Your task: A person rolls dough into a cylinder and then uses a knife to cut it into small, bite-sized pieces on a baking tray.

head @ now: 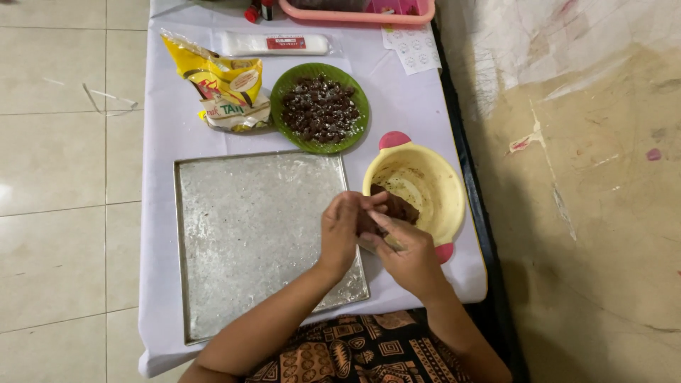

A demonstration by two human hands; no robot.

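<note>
Nearby, yellow packet [225,91] (crumpled) beside green plate [357,113].

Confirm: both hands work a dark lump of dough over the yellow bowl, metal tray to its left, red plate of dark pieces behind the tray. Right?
Not quite: the plate of dark pieces is green, not red. The head view shows it behind the metal tray. The rest stands: left hand and right hand work the dark dough over the yellow bowl.
</note>
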